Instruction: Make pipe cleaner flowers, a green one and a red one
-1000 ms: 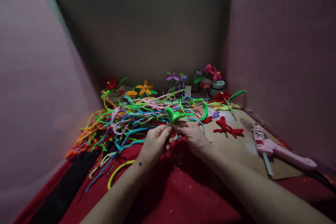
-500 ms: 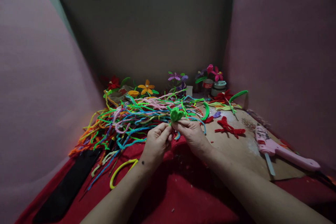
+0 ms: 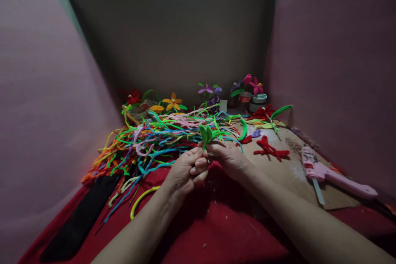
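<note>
Between my hands stands a bunch of green pipe-cleaner leaves [image 3: 206, 133], its tips pointing up and away from me. My left hand [image 3: 189, 167] pinches the base of the leaves between thumb and curled fingers. From the other side my right hand [image 3: 227, 156] grips the same leaves low down, its thumb and fingers pressed together. Where exactly each fingertip meets the stem is partly hidden. Just beyond the hands lies a heap of coloured pipe cleaners [image 3: 173, 132].
On the right, a brown board [image 3: 272, 173] carries a red pipe-cleaner flower [image 3: 270, 148] and a pink glue gun [image 3: 334, 177]. A yellow scissor handle [image 3: 142, 198] and a black strip [image 3: 80, 216] lie left. Finished flowers [image 3: 172, 102] and a lidded jar [image 3: 258, 102] stand behind.
The green leaves have turned from a rounded, end-on view to upright and spread. My left hand has rolled over, showing its curled fingers, and my left forearm now covers more of the yellow handle.
</note>
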Tool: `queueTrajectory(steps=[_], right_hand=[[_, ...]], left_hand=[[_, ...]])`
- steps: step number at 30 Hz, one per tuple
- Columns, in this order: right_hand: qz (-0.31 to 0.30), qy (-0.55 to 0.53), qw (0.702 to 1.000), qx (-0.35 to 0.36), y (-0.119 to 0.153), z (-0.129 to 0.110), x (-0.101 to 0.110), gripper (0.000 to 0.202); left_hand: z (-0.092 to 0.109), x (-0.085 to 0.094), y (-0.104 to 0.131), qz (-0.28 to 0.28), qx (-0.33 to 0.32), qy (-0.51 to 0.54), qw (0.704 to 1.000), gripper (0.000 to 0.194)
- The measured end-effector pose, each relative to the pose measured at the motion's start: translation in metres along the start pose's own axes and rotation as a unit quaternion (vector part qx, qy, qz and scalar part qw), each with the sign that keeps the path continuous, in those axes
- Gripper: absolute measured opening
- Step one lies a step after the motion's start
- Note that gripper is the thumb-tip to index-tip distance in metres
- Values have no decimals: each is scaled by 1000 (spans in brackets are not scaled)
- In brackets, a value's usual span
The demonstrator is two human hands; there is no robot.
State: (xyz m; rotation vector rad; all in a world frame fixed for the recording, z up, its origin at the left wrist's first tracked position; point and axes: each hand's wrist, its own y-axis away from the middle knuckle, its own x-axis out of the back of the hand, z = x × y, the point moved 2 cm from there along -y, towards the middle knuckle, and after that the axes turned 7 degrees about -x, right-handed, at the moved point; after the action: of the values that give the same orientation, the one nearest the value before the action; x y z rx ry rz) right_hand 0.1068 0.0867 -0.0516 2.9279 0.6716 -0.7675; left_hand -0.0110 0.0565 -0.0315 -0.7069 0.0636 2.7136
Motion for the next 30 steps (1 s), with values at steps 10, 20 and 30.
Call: queueTrajectory(steps=[10, 20, 30], right_hand=[[12, 89, 993, 72, 7, -13, -5, 20], [42, 189, 977, 92, 19, -20, -19, 12], [15, 147, 982, 118, 26, -26, -27, 12]], left_hand=[[13, -3, 3, 17, -79, -238, 968, 31], [47, -7, 12, 72, -254, -282, 922, 24], [42, -6, 8, 116, -130, -119, 977, 13]])
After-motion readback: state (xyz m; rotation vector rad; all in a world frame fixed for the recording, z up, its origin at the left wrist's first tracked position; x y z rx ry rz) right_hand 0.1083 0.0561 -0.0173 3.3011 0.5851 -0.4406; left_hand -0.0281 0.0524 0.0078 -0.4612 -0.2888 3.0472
